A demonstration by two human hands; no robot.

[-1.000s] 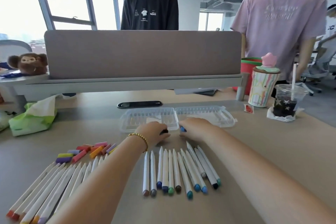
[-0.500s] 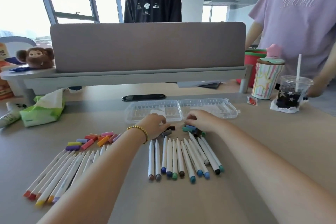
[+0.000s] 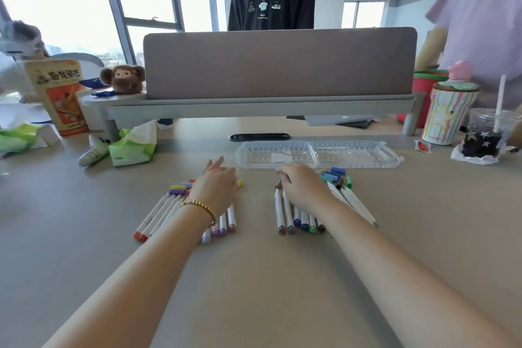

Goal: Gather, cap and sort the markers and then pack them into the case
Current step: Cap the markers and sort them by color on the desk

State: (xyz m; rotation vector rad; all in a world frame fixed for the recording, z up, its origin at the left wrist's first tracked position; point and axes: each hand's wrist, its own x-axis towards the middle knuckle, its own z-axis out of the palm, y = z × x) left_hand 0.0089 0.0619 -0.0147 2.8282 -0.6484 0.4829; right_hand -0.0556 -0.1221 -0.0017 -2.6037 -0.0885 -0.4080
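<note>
Two rows of white markers lie on the desk. The left markers (image 3: 158, 215) have red, orange and purple ends, and their loose warm-coloured caps (image 3: 178, 190) lie at the far end. My left hand (image 3: 216, 186) lies over this row with its fingers stretched forward. The right markers (image 3: 284, 215) have brown, grey, blue and green ends. My right hand (image 3: 303, 183) covers their far ends with fingers curled down, and a bit of a blue cap (image 3: 280, 178) shows at the fingertips. Blue and green caps (image 3: 333, 176) lie right of it. The clear case (image 3: 245, 155) lies open beyond both hands.
A black phone (image 3: 260, 137) lies behind the case under a grey desk divider (image 3: 279, 62). A tissue pack (image 3: 132, 147) sits at the left. A striped tumbler (image 3: 446, 116) and an iced drink cup (image 3: 488, 133) stand at the right. Two people stand beyond the divider.
My left hand has moved left, from the middle by the case over to the warm-coloured markers and caps. My right hand stays at the far ends of the right markers.
</note>
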